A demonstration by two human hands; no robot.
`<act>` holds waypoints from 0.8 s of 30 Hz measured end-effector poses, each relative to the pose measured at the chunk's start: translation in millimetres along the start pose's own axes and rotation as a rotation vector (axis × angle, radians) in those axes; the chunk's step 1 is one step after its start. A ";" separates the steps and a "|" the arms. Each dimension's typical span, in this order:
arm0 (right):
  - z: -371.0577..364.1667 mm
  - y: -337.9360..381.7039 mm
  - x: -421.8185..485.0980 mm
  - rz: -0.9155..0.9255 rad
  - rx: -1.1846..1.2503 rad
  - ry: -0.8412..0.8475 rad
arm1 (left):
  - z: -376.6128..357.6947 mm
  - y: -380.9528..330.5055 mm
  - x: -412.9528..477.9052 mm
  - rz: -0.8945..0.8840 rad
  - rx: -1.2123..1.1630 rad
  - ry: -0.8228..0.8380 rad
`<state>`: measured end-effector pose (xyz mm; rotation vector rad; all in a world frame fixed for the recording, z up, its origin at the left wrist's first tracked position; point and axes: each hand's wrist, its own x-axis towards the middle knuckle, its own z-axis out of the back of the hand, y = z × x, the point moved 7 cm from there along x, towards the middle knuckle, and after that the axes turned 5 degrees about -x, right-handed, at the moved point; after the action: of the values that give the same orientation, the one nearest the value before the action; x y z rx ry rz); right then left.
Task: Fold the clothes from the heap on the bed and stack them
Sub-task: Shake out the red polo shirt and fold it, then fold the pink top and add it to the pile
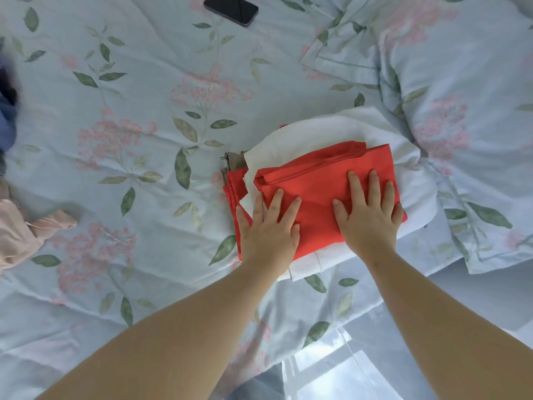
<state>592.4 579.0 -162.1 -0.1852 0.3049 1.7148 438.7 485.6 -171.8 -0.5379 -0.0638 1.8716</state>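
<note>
Both hands lie flat on the folded red garment (317, 180): left hand (268, 229) and right hand (367, 217), fingers (356, 186) straight and spread, pressing, gripping nothing. Red garment tops the stack, over a white garment (331, 128), with a tan piece (232, 160) showing at the stack's left edge. The stack sits on the bed (144, 96) right of centre, just beside the pillow (461, 82). Step looks like smoothing the top item flat. Unfolded heap at the left edge: pink garment (17, 235) near, blue garment (7, 122) farther. Next move, my read: lift off, reach left, take one piece without dragging the others. Phone (230, 10) lies at the far side, well apart.
</note>
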 end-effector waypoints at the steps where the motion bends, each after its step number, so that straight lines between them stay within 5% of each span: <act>1: -1.7 0.8 2.2 0.002 0.002 -0.007 | -0.3 2.0 2.7 -0.010 0.018 0.012; 7: 4.6 11.9 -0.9 -0.031 -0.011 -0.017 | 9.6 9.2 6.0 -0.050 -0.047 0.096; 11: 20.0 49.4 -16.8 -0.042 0.046 -0.028 | 41.6 37.7 -11.1 -0.047 -0.119 -0.036; 17: -1.0 163.7 -70.6 0.312 0.065 0.083 | 51.7 159.0 -66.4 0.221 -0.139 -0.005; 24: -64.2 294.7 -137.3 0.515 0.102 0.298 | 52.9 315.2 -153.7 0.495 -0.185 -0.026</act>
<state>321.8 387.7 -154.2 -0.3074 0.7070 2.1744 180.9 242.0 -167.9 -0.7021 -0.1314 2.3702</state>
